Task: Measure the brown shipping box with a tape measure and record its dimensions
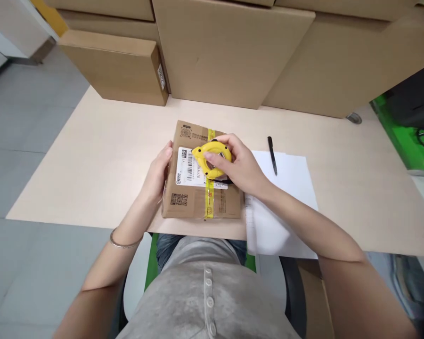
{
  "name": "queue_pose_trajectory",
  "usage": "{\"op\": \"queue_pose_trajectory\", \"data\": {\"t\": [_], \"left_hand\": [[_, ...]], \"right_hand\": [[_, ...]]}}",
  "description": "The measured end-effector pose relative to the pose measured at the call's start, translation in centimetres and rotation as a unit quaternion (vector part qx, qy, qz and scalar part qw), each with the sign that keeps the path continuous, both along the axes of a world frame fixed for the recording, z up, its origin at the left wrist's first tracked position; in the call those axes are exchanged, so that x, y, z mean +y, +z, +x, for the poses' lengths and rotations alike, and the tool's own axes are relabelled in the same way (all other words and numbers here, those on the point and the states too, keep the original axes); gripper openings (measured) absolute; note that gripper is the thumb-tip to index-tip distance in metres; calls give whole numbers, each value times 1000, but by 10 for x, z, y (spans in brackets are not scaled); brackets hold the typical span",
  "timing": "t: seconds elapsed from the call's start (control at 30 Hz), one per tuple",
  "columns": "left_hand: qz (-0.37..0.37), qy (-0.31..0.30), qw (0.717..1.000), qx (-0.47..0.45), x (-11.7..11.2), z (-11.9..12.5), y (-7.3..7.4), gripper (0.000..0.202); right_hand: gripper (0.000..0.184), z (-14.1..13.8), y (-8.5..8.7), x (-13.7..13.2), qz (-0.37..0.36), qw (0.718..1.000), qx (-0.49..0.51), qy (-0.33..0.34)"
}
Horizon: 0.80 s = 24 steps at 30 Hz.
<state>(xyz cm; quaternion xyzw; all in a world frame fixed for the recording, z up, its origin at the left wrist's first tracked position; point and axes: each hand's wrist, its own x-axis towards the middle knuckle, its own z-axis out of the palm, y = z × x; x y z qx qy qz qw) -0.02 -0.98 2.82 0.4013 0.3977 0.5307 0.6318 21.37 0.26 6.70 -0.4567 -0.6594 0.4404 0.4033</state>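
A small cardboard box point(194, 207) with a white shipping label point(184, 172) and a band of yellow tape lies on the table near its front edge. My left hand point(159, 170) grips the box along its left side, some fingers hidden behind that edge. Over the label, my right hand point(238, 162) is closed around a yellow tape measure point(201, 157), thumb across its face. The tape measure hides part of the label and the yellow band; a dark strap hangs below it. Whether it touches the box I cannot tell.
White paper sheets point(293, 188) lie right of the box, partly under my right forearm, with a black pen point(272, 155) on them. Large cardboard boxes point(229, 52) line the table's back, a smaller carton point(116, 68) at back left. A green item point(403, 136) stands at far right.
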Motion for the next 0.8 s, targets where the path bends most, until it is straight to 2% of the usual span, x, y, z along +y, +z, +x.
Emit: {"op": "queue_pose_trajectory", "data": {"t": [0.07, 0.17, 0.27, 0.33, 0.43, 0.47, 0.5, 0.57, 0.6, 0.63, 0.7, 0.8], "left_hand": [[-3, -9, 1000, -17, -4, 7, 1, 54], [-27, -3, 999, -20, -7, 9, -3, 55], [-54, 15, 998, -2, -8, 6, -11, 58], [-55, 25, 998, -1, -7, 4, -16, 55], [-54, 22, 998, -10, -6, 2, -21, 47], [-51, 19, 998, -10, -6, 2, -22, 45], [-47, 16, 999, -10, -5, 2, -22, 44], [-40, 14, 999, -11, -5, 3, -22, 42], [-39, 14, 999, -13, -5, 3, -22, 41], [-39, 17, 999, -16, -5, 4, -22, 40], [-44, 22, 999, -20, -5, 4, -22, 40], [-57, 33, 998, -20, -7, 6, -25, 42]], "right_hand": [[39, 0, -5, 0, 69, 993, -90, -22], [30, -2, -11, 1, 148, 968, -196, -59], [33, -2, -13, 3, 181, 954, -225, -81], [41, 9, -10, 6, 189, 955, -206, -101], [48, 51, -4, 16, 135, 949, -218, -183], [48, 71, -4, 20, 94, 933, -273, -216], [48, 91, -6, 23, 52, 901, -351, -250], [51, 127, -17, 28, -39, 830, -489, -267], [52, 142, -26, 29, -86, 804, -531, -253], [52, 153, -35, 29, -122, 792, -551, -233], [49, 166, -51, 27, -155, 793, -556, -196], [42, 172, -63, 25, -150, 828, -519, -147]]}}
